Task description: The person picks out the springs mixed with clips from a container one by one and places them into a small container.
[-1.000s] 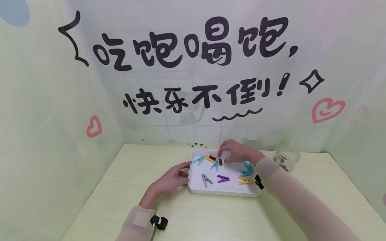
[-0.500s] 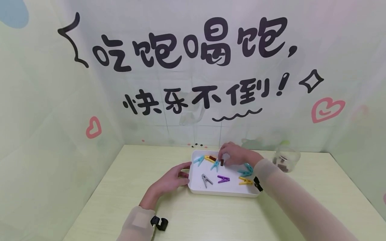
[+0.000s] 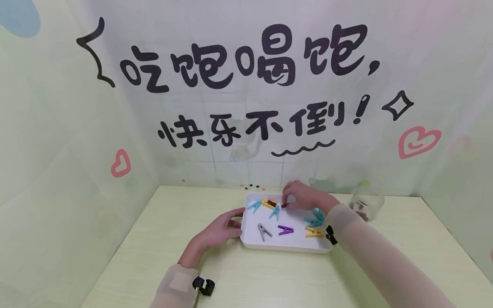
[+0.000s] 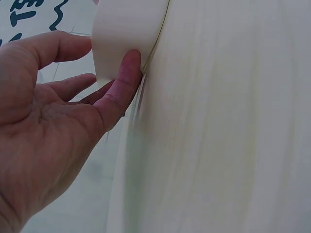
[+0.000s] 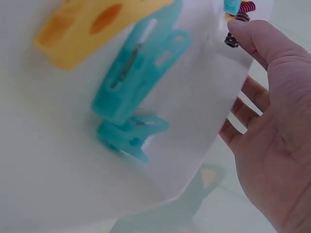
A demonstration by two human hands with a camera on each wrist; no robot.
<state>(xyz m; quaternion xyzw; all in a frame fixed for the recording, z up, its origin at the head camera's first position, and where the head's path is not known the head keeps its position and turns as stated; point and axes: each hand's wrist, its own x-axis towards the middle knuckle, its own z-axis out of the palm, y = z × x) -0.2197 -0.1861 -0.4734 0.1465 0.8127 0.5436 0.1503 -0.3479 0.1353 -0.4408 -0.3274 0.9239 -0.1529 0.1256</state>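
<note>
My right hand point(image 3: 306, 196) pinches a small dark coil spring point(image 5: 232, 40) between thumb and fingers, over the back of a shallow white tray point(image 3: 286, 247). My left hand point(image 3: 219, 229) rests its fingertips against the tray's left end, thumb point(image 4: 127, 77) on the outer wall. A dark red spring point(image 3: 271, 202) lies on a yellow clothespin point(image 3: 266, 204) at the back left. Several clothespins lie about: a grey one point(image 3: 264, 231), a purple one point(image 3: 285, 229), another yellow one point(image 3: 313, 232) and light blue ones point(image 3: 274, 212). Beneath the right forearm are teal clothespins point(image 5: 138, 65).
A clear jar point(image 3: 373, 205) with a green top and dark pieces inside stands on the pale wooden table point(image 3: 185, 201), right of the tray. A white printed cloth point(image 3: 215, 167) hangs behind the table and at both sides.
My right thumb and fingers have closed on the dark spring, which has tilted from upright and shifted slightly right. The left hand and the tray stay in place.
</note>
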